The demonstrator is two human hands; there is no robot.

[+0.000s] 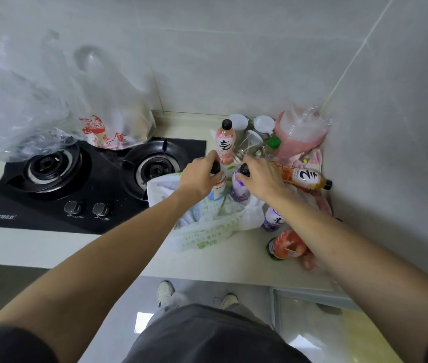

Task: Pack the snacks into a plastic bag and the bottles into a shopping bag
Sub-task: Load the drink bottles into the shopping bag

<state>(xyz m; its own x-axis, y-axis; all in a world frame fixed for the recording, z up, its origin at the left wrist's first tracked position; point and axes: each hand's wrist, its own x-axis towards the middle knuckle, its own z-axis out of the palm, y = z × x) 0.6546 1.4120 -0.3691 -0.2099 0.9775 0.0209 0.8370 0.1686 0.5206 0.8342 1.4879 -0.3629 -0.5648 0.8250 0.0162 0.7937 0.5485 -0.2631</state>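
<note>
Both my hands hold bottles over the shopping bag (pixel 207 231) on the bench (pixel 103 247).
By the stove (pixel 76 179), the plastic bag (pixel 113 121) holds snacks; my left hand (pixel 199 176) grips a white bottle (pixel 218 187) by its neck, my right hand (pixel 262 179) a purple bottle (pixel 239 189), both upright in the bag's mouth.

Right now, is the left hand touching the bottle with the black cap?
Touching. The head view shows the left hand with fingers curled round the neck of the white-labelled bottle, just under its black cap, over the white shopping bag.

Black hob (pixel 50 195), green-printed white bag (pixel 207 231)
</note>
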